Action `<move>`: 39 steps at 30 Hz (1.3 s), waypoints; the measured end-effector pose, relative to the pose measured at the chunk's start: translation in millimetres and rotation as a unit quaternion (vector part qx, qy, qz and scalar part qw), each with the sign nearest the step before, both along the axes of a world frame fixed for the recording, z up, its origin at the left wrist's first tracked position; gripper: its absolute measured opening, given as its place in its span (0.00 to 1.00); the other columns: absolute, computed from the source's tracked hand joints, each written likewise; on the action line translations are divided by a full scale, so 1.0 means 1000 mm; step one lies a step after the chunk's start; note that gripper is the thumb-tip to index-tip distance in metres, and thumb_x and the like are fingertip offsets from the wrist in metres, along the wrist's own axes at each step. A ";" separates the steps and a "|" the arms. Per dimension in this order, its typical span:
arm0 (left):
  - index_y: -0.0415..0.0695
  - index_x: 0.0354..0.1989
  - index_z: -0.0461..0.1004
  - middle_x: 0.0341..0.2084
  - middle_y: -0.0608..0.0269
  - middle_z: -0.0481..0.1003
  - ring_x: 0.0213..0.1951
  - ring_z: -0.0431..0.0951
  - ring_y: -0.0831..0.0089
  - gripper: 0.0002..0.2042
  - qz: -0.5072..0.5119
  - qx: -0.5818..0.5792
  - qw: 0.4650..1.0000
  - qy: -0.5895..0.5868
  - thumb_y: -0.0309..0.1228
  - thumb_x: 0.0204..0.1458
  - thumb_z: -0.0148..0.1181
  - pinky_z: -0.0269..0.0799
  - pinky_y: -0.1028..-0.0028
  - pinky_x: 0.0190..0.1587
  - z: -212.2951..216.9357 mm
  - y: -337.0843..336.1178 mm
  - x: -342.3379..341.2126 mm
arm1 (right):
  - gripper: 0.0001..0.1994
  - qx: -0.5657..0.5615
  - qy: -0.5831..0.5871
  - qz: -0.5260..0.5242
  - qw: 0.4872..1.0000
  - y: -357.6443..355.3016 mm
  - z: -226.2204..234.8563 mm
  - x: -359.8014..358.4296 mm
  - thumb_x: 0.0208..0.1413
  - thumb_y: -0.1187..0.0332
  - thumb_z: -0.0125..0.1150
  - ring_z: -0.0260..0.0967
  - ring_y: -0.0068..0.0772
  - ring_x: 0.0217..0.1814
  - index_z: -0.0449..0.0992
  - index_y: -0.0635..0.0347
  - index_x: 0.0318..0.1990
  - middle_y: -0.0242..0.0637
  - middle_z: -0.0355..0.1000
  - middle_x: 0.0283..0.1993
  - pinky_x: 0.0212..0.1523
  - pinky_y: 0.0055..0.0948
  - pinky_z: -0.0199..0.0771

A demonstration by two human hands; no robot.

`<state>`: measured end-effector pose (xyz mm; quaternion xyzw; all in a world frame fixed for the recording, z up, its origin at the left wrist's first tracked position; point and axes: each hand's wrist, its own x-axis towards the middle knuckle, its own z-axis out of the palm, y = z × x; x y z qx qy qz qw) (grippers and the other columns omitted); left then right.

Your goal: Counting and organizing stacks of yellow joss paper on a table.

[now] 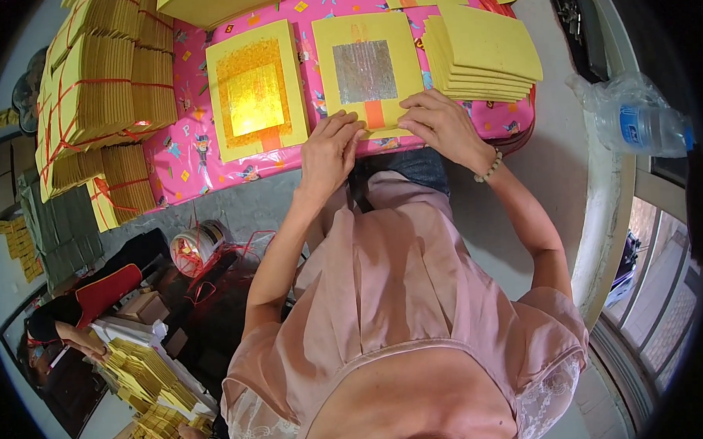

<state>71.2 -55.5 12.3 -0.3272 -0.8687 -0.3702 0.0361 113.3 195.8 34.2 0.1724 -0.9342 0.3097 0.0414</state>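
A yellow paper sheet (327, 62) with a silver foil square (366, 72) and an orange band lies in front of me on a pink patterned tablecloth. Its near edge looks curled or folded up. My left hand (328, 152) grips that edge at the left corner, fingers closed together. At the right corner my right hand (447, 129) pinches the same edge between thumb and fingers. To the left rests a stack of yellow sheets with a gold foil square (254, 99) on top. Folded yellow papers (485, 52) are piled to the right.
Tall bundles of yellow paper tied with red string (103, 89) stand at the table's left. A plastic bottle (642, 128) in a clear bag is at the right. Lower left, a bucket (196, 250) holds red string, and another person's hand (97, 348) is near yellow stacks (152, 373).
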 end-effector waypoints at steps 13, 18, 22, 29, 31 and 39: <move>0.41 0.40 0.82 0.42 0.57 0.81 0.49 0.80 0.57 0.06 0.007 -0.002 1.000 -0.004 0.27 0.57 0.62 0.75 0.64 0.50 0.004 0.002 0.000 | 0.07 -0.008 0.005 -0.008 1.000 -0.002 0.003 0.000 0.55 0.67 0.64 0.71 0.40 0.48 0.83 0.59 0.36 0.36 0.75 0.44 0.47 0.37 0.74; 0.41 0.41 0.82 0.42 0.57 0.81 0.49 0.79 0.56 0.07 0.004 -0.007 1.000 0.010 0.28 0.56 0.63 0.75 0.63 0.49 0.000 0.001 0.000 | 0.07 0.000 0.013 -0.008 1.000 -0.002 0.001 0.001 0.55 0.67 0.65 0.72 0.41 0.48 0.82 0.59 0.37 0.37 0.76 0.45 0.47 0.37 0.74; 0.43 0.44 0.80 0.43 0.58 0.79 0.47 0.78 0.58 0.12 -0.007 -0.025 1.000 0.016 0.31 0.53 0.66 0.76 0.64 0.48 0.007 0.002 0.001 | 0.08 0.002 0.021 -0.010 1.000 -0.004 -0.001 0.001 0.55 0.67 0.64 0.73 0.43 0.48 0.81 0.61 0.38 0.38 0.76 0.44 0.47 0.38 0.75; 0.44 0.46 0.80 0.45 0.60 0.78 0.46 0.77 0.60 0.18 -0.016 -0.056 0.998 0.014 0.34 0.46 0.70 0.76 0.65 0.46 0.006 0.000 -0.002 | 0.12 0.011 0.015 -0.030 0.999 -0.008 -0.001 0.004 0.58 0.64 0.63 0.74 0.45 0.47 0.78 0.65 0.41 0.40 0.76 0.44 0.47 0.39 0.75; 0.45 0.45 0.80 0.45 0.61 0.78 0.45 0.78 0.61 0.17 -0.019 -0.057 0.998 0.019 0.34 0.46 0.70 0.77 0.66 0.46 0.006 -0.001 -0.003 | 0.12 0.011 0.017 -0.032 0.999 -0.007 -0.003 0.003 0.58 0.64 0.63 0.74 0.45 0.47 0.78 0.65 0.41 0.40 0.76 0.44 0.46 0.39 0.75; 0.46 0.43 0.83 0.43 0.60 0.80 0.42 0.80 0.60 0.15 -0.022 -0.042 0.999 0.002 0.34 0.45 0.72 0.78 0.65 0.43 0.006 -0.003 -0.007 | 0.11 0.001 0.013 -0.026 1.000 -0.006 -0.003 0.003 0.58 0.64 0.64 0.74 0.45 0.46 0.78 0.64 0.41 0.40 0.76 0.44 0.45 0.40 0.76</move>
